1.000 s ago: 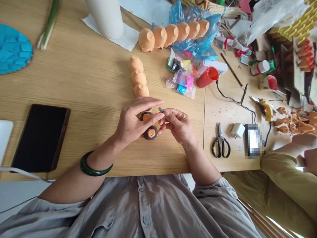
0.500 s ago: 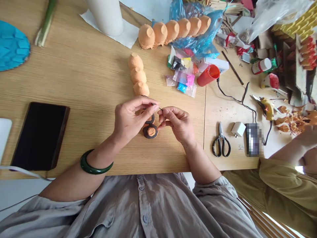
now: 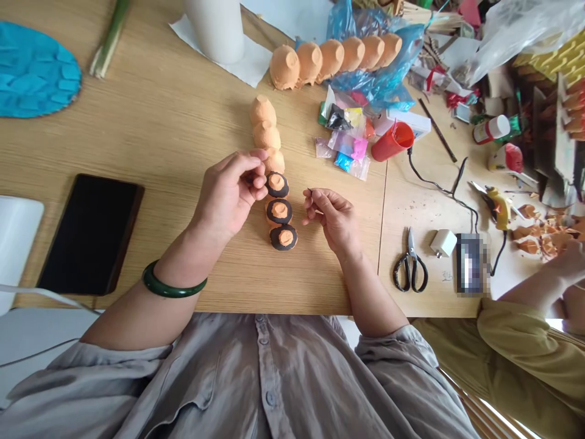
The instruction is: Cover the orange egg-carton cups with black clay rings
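My left hand (image 3: 234, 192) is closed beside the column of orange clay shapes, with a bit of dark material, probably black clay, partly hidden in its curled fingers. On the other side, my right hand (image 3: 333, 218) pinches a tiny piece of black clay (image 3: 311, 190) between thumb and forefinger. Between the hands lie orange pieces ringed in black: an upper one (image 3: 276, 183), a middle one (image 3: 279, 211) and a lower one (image 3: 284, 238). Plain orange clay shapes (image 3: 263, 111) continue the column away from me; my left fingertips overlap the nearest of them in view.
Several orange clay shapes (image 3: 284, 67) form a row at the back by a blue plastic bag (image 3: 402, 79). Clay packets (image 3: 345, 146), a red cup (image 3: 393, 141) and scissors (image 3: 411, 262) lie to the right. A tablet (image 3: 91, 235) lies left. Another person's arm (image 3: 543, 280) rests at far right.
My hands have moved apart, and the thin dark strand between them has separated. The left hand has shifted up and left, uncovering the black-ringed pieces. The camera view has shifted slightly.
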`<action>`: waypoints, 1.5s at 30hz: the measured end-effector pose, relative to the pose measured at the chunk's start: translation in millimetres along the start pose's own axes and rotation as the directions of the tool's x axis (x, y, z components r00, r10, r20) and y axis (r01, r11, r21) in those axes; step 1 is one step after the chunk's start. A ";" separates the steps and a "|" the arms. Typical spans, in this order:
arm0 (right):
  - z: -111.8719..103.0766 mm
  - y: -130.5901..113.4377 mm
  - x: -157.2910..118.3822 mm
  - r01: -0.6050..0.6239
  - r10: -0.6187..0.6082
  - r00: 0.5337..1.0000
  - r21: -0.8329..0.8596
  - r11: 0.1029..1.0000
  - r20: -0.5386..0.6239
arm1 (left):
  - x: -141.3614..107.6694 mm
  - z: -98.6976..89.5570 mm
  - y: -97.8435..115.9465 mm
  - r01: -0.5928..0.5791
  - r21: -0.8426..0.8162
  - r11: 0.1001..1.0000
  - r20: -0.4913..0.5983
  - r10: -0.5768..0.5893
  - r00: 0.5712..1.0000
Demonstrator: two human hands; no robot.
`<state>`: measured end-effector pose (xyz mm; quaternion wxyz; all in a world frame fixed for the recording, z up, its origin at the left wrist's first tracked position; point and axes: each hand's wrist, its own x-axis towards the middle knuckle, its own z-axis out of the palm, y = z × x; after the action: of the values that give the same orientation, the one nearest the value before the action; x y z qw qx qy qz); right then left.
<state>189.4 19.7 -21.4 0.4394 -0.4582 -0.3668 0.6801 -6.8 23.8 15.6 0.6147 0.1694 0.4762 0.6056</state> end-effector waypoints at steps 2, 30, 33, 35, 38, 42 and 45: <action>1.0 3.4 1.2 0.015 -0.015 1.000 -0.028 0.999 -0.014 | 1.8 -0.4 3.4 0.018 0.073 0.997 0.019 -0.020 1.000; -3.3 7.8 5.2 0.001 -0.005 0.999 -0.065 0.998 -0.054 | 1.1 -26.4 -2.5 0.108 -0.105 0.989 0.047 -0.104 0.994; -2.8 8.9 3.1 0.014 -0.017 0.999 -0.058 0.998 -0.052 | 5.9 -33.3 -3.4 0.152 -0.139 0.979 -0.029 -0.157 0.987; -2.0 9.1 0.2 0.043 -0.047 0.998 -0.086 0.995 -0.051 | 6.2 -37.2 -3.9 0.123 -0.068 0.990 -0.086 -0.129 0.988; -0.1 8.7 -4.1 0.114 -0.120 0.992 -0.165 0.980 -0.033 | 2.7 -39.2 -4.5 -0.015 0.207 0.978 -0.129 0.042 0.991; 3.3 9.8 -6.6 0.152 -0.144 0.988 -0.213 0.965 0.051 | 0.7 -38.0 -7.0 -0.032 0.463 0.886 -0.074 0.074 0.995; 5.7 12.3 -7.3 0.112 -0.097 0.989 -0.140 0.984 0.113 | 4.1 -36.9 -10.5 -0.048 0.534 0.844 -0.037 0.080 0.996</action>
<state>182.3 8.1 -28.5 0.4198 -0.4327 -0.4620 0.6505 -30.6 11.8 -12.3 0.5091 0.3315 0.6368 0.4748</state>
